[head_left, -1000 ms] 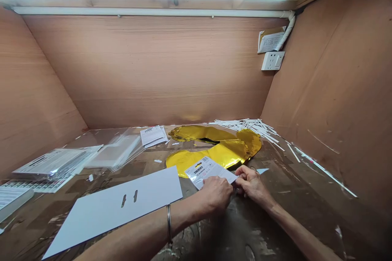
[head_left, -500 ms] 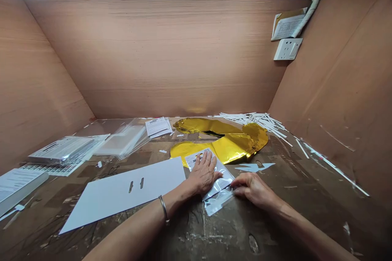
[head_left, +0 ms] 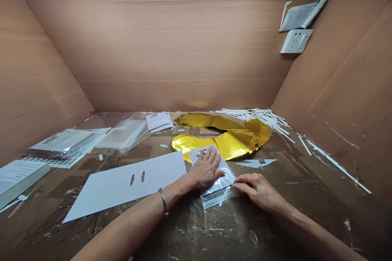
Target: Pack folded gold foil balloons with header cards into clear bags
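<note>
A small clear packet with a white printed card inside [head_left: 219, 179] lies flat on the worn brown table [head_left: 214, 228]. My left hand [head_left: 206, 169] presses flat on top of it, fingers stretched out; a metal bangle sits on that wrist. My right hand [head_left: 256, 189] rests at the packet's right edge, fingertips drawn together on the clear flap. Just behind the packet lie gold foil balloons [head_left: 226, 138].
A white sheet with two slots [head_left: 122, 183] lies to the left. Stacks of clear bags [head_left: 121, 134] and printed cards [head_left: 61, 144] sit further left. White straws [head_left: 260, 116] are heaped at the back right. Wooden walls enclose three sides; a socket [head_left: 295, 40] hangs on the right.
My left hand went from pinching the packet to lying flat on it, and the packet was laid down on the table. My right hand slid to the flap at its right edge.
</note>
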A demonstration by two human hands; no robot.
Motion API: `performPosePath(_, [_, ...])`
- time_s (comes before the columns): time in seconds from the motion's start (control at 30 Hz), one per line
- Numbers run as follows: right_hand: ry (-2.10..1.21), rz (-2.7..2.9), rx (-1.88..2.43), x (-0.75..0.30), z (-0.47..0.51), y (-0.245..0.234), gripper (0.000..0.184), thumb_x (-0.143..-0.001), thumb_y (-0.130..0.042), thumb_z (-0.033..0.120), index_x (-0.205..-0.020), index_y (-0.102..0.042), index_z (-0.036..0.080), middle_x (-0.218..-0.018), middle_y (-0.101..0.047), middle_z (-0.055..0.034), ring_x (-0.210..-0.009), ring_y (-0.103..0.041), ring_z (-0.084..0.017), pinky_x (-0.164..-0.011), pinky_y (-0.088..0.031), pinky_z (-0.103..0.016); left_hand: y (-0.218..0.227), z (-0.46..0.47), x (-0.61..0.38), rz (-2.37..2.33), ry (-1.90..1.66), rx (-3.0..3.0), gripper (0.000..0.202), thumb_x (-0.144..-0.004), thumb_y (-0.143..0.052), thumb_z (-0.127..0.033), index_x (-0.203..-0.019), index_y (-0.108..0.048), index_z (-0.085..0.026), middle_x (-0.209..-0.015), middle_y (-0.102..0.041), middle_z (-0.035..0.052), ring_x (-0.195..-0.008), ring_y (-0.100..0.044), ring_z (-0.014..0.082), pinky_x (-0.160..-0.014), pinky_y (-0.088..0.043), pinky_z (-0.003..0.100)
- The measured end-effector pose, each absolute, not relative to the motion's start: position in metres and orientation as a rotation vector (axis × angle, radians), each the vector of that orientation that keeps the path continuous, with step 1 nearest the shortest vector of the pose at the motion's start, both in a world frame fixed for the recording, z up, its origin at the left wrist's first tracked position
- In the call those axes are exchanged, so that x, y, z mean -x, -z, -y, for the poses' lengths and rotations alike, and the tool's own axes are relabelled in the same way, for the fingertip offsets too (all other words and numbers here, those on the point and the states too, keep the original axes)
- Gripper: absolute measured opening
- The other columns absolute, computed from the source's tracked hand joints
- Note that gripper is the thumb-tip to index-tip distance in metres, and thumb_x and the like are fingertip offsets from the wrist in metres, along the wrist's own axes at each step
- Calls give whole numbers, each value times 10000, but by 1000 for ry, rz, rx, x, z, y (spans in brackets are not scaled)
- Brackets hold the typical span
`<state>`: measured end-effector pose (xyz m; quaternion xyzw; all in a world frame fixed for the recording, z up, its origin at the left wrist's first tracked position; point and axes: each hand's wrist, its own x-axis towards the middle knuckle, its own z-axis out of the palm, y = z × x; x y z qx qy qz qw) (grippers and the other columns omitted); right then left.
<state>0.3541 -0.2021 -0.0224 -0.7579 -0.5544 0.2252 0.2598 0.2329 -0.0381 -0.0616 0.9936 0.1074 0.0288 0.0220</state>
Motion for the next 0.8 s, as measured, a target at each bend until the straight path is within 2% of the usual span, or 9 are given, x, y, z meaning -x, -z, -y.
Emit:
performPosePath(0.1, [-636,1441,2146,-352,197,21,181,-709,-530,323,-654,-669,222,-582,-620,5,-614,-539,-157,-558,-351,-242,61,38,-233,-289,-76,-3084,662,-841,-93,-546,-1330,-169,-106,-1402,-152,150,-1290,-32,274,-1014,-68,466])
performPosePath(0.17, [-639,1468,2184,-351,196,22,108,-657,-578,259,-688,-678,234,-626,-641,7,-656,-553,-166,-583,-360,-243,60,39,-232,-285,-75,-3087,659,-841,-95,-546,-1331,-162,-109,-1403,-148,148,-1291,-34,267,-1012,-72,465])
performPosePath(0.27, [-544,1676,2158,-348,200,25,132,-712,-538,231,-734,-668,234,-714,-640,-7,-708,-546,-167,-632,-368,-254,59,40,-231,-287,-84,-3088,657,-842,-97,-546,-1329,-170,-111,-1403,-155,146,-1292,-41,260,-1013,-76,460])
performPosePath(0.4, [-135,1981,2106,-343,206,34,207,-803,-437,177,-683,-607,175,-715,-578,-45,-699,-487,-163,-632,-351,-271,57,40,-230,-298,-70,-3088,645,-846,-104,-538,-1328,-181,-117,-1405,-156,136,-1294,-38,253,-1015,-72,455])
performPosePath(0.5, [239,2180,1980,-341,207,42,222,-810,-386,110,-665,-551,141,-706,-540,-74,-682,-430,-176,-658,-331,-317,58,40,-230,-300,-70,-3085,639,-848,-99,-534,-1329,-188,-123,-1407,-153,130,-1294,-36,251,-1017,-67,455])
performPosePath(0.57, [377,2241,1938,-340,208,47,222,-806,-373,96,-655,-530,137,-689,-520,-74,-677,-405,-181,-697,-318,-360,58,40,-230,-299,-74,-3083,639,-847,-96,-536,-1328,-193,-126,-1406,-156,129,-1294,-40,251,-1017,-67,455])
performPosePath(0.8, [350,1949,1990,-343,236,41,214,-816,-376,127,-640,-493,158,-685,-503,-59,-698,-426,-183,-699,-340,-374,58,39,-229,-292,-89,-3072,647,-845,-84,-539,-1328,-189,-122,-1404,-158,135,-1293,-42,257,-1016,-67,455])
